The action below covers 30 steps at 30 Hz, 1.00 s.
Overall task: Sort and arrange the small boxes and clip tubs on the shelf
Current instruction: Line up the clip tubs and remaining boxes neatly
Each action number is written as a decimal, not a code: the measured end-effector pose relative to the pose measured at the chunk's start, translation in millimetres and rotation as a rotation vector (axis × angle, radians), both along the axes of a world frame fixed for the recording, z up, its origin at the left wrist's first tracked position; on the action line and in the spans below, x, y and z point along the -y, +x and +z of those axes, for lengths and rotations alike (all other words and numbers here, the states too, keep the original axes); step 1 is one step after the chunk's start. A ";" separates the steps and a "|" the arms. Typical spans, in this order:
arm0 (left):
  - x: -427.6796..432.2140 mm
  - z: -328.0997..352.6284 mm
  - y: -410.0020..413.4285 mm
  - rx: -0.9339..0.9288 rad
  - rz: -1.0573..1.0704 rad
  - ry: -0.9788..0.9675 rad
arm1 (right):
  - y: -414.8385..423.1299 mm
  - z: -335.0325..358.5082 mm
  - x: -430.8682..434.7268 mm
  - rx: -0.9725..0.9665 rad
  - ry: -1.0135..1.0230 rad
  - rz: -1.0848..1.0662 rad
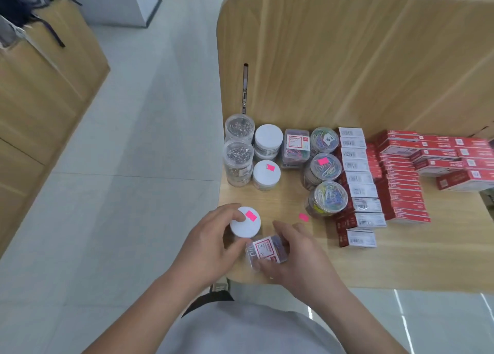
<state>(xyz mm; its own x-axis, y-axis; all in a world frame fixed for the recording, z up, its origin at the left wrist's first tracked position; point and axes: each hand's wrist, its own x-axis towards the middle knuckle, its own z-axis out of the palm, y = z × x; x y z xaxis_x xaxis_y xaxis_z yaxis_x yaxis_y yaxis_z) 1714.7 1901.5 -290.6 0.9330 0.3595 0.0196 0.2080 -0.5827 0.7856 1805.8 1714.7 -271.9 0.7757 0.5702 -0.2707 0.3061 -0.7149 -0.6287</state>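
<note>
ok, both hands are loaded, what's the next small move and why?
Probably: right hand sets its clear red-labelled box in the bare spot just in front of the matching box, continuing that column. The left hand grips a white-lidded tub beside it.

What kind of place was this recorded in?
Probably a stationery shop: rows of identical red-and-white barcoded small boxes, clear round tubs of coloured paper clips, some with pink stickers, on a light wooden display shelf.

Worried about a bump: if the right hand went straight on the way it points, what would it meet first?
Probably the white-lidded tub that the left hand grips; the right hand, holding the labelled clip box, points up-left at it.
</note>
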 end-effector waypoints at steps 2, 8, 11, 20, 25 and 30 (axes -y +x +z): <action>2.1 -3.1 -1.1 -0.001 0.022 -0.009 | 1.3 -2.5 6.2 -0.007 -0.001 -0.018; 7.8 -3.2 0.1 0.026 -0.011 0.241 | -1.0 -5.2 17.4 -0.088 0.095 -0.151; 9.8 8.8 5.6 -0.012 -0.027 0.402 | 2.9 0.2 20.2 -0.091 0.096 -0.168; 17.4 79.0 66.8 0.143 -0.085 0.776 | 28.8 88.1 45.1 0.139 0.420 -0.320; 9.5 64.7 110.9 0.082 -0.134 1.034 | 43.0 108.7 44.3 0.057 0.520 -0.394; 3.1 57.5 120.4 0.071 -0.086 1.129 | 50.1 110.7 43.5 0.013 0.525 -0.413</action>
